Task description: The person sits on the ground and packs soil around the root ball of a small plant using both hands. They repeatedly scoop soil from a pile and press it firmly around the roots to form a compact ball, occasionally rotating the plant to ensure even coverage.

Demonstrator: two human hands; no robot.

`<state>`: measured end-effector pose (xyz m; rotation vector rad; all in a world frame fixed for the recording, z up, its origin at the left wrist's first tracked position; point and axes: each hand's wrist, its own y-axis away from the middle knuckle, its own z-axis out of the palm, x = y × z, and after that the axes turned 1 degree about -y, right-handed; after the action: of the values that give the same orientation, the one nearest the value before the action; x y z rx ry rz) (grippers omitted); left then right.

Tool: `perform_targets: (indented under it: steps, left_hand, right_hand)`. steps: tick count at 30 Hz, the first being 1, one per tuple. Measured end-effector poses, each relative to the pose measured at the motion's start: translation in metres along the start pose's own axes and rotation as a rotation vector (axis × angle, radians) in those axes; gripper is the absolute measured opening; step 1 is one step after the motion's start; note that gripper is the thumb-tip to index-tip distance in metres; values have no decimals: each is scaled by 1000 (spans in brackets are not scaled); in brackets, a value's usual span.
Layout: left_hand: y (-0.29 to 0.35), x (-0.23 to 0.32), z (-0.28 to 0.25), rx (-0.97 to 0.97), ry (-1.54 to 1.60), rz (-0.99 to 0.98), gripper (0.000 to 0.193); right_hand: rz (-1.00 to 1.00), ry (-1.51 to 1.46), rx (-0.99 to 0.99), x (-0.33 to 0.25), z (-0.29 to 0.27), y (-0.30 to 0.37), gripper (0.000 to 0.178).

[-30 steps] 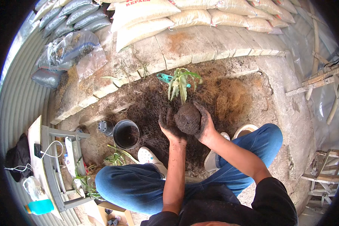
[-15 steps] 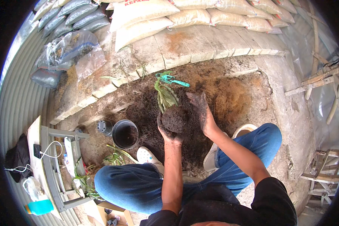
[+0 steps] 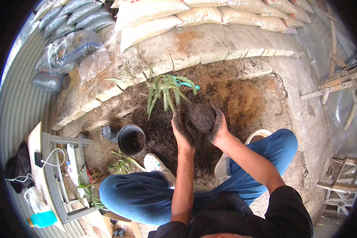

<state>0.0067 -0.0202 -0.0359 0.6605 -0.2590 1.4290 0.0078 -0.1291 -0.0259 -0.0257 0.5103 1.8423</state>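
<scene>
A leafy green potted-type plant point(image 3: 162, 89), out of any pot, leans to the left with its rounded, soil-covered root ball point(image 3: 201, 118) facing me. My right hand point(image 3: 219, 126) cups the root ball from the right side, fingers curled round it. Close by on the left, my left hand point(image 3: 181, 131) is open, its fingers stretched upward near the base of the leaves; a narrow dark gap seems to part it from the ball. Dark soil coats both hands. Partly behind the leaves lies a teal hand trowel point(image 3: 188, 83).
Loose dark soil point(image 3: 154, 127) and brown fibre point(image 3: 246, 99) cover the ground between my feet and the concrete ledge point(image 3: 194, 47). A black pot point(image 3: 132, 152) and a smaller pot point(image 3: 109, 133) stand left. Stacked sacks point(image 3: 202, 16) line the back; a small table point(image 3: 37, 158) is far left.
The root ball has passed from my left hand to my right and shifted right. The plant has turned, its leaves now spreading left. My left hand has opened.
</scene>
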Motion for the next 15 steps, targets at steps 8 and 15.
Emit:
perform_targets:
  steps: [8, 15]
  left_hand:
    - [-6, -3, -23, 29, 357, -203, 50]
    - [-6, 2, -43, -290, 639, -162, 48]
  right_hand:
    - [-232, 515, -21, 19, -4, 3, 64]
    - [-319, 801, -296, 22, 21, 17, 70]
